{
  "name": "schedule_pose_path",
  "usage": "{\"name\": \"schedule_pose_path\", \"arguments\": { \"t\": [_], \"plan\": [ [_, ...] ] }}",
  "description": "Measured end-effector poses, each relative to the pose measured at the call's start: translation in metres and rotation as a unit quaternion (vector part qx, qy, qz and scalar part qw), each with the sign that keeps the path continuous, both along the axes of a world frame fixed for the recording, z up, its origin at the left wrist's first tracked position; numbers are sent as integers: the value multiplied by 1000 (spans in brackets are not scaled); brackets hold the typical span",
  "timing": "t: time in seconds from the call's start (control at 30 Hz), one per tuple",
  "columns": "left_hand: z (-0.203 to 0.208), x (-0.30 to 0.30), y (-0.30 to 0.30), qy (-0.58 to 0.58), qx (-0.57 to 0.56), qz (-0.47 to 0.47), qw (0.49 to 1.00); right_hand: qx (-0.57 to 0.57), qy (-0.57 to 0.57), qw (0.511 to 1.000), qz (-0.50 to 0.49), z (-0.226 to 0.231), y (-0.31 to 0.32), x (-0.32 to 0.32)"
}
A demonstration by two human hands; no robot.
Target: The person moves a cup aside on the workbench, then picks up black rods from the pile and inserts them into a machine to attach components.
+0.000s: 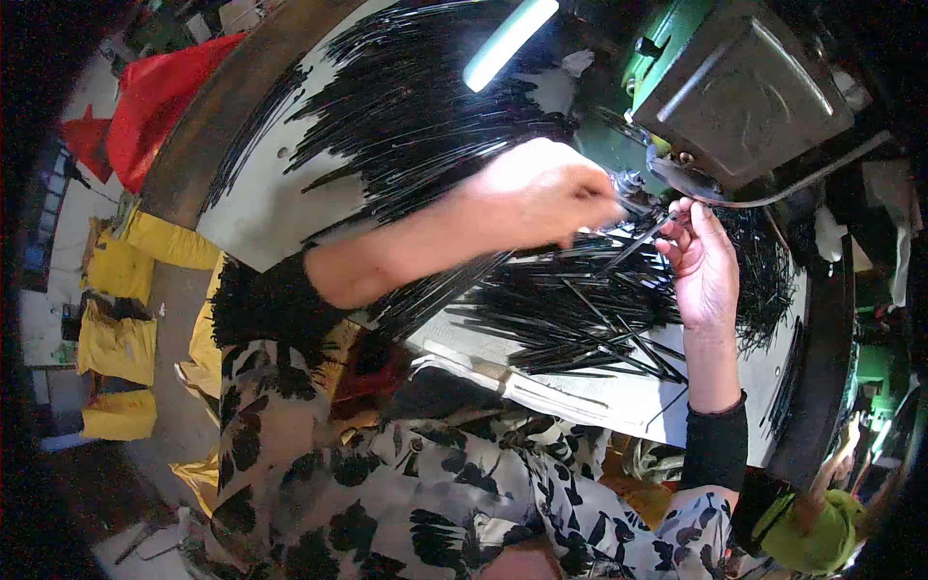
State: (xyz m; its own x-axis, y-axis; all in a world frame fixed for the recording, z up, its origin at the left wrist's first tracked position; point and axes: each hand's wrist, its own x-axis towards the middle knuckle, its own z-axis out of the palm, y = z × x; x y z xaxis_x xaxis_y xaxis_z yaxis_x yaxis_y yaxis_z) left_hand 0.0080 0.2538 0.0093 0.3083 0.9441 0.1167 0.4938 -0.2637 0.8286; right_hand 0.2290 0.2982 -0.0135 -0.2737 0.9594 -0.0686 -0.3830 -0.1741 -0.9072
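Black strips [580, 333] are piled crosswise on the near side of the white bench [251, 222]. Thin and long, so probably very light, springy lengthwise, easily snagged on neighbours. Gloss suggests a slickish surface; a kink could be put in by hard bending. Best taken singly, pinched near one end, not yanked from mid-pile. One strip [640, 244] is angled up to the right hand [703, 253]; its end looks pinched between thumb and finger, other fingers loosely curled. Left hand [556, 193] is held just beside, fingers bent inward, blurred; whether anything is gripped cannot be told. Beyond the hands, a metal cover [744, 106] is carried by the green machine [681, 39]. Farther off, a larger bundle [416, 116] is laid roughly parallel, lit tube lamp [510, 43] above.
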Motion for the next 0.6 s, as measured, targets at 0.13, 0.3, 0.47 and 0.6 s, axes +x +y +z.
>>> {"name": "schedule_pose_path", "arguments": {
  "t": [0.13, 0.3, 0.47, 0.6],
  "plan": [
    [-20, -50, 22, 240, 315, 161, 904, 7, 16, 1000, 20, -2, 7, 5],
    [-26, -61, 30, 325, 260, 163, 894, 7, -9, 1000, 14, -3, 6, 6],
    [-28, -62, 27, 342, 265, 160, 887, -13, -13, 998, 57, -1, 3, 3],
    [-25, -62, 20, 340, 292, 160, 880, -15, -45, 997, 53, 2, 1, 1]
  ]
}}
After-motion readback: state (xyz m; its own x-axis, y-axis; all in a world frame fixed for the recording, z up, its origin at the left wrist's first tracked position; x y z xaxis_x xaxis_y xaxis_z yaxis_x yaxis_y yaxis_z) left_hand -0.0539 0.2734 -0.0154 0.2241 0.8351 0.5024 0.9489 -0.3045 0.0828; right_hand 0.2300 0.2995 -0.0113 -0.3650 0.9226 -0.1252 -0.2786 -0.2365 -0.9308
